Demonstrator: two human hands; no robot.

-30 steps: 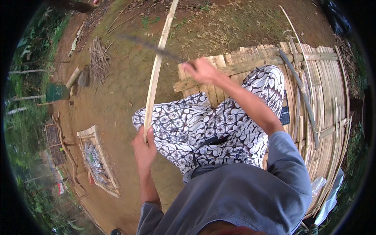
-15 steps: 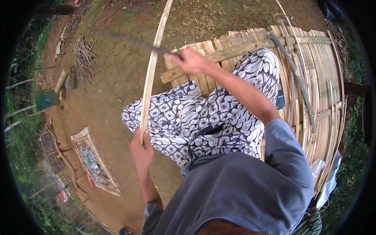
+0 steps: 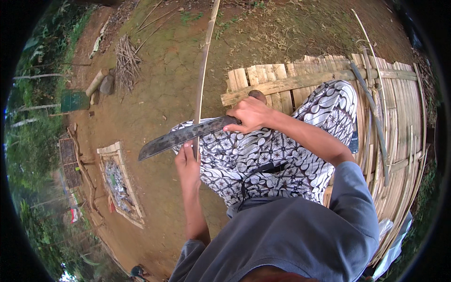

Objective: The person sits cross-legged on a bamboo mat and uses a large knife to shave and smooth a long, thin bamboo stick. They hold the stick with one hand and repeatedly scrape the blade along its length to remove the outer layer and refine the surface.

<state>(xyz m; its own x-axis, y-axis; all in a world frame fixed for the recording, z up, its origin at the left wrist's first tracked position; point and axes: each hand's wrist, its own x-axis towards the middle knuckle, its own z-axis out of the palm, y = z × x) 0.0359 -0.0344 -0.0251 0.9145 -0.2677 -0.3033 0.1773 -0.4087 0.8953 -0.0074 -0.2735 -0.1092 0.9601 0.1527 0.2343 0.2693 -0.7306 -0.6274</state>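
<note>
My left hand [image 3: 189, 163] is closed around the near end of a long, narrow bamboo strip [image 3: 202, 80], which reaches away past the top edge of the view. My right hand [image 3: 250, 114] grips a machete [image 3: 176, 138], its dark, stained blade pointing left. The rounded end of its handle sticks out beyond my fist. The blade lies across the strip just beyond my left fingers and covers part of it. Below both hands are my legs in black-and-white patterned cloth [image 3: 263, 150].
On the right is a platform of bamboo slats [image 3: 399, 108], with a grey pole [image 3: 373, 113] across it. To the left, a framed pit [image 3: 123, 188] is set in the bare ground. A bundle of sticks [image 3: 127, 61] lies farther off, near a stone [image 3: 107, 85].
The machete, a blur across the strip farther out, has come nearer to my left hand with my right hand. The strip stands more upright, and its face is turned. The whole view has shifted.
</note>
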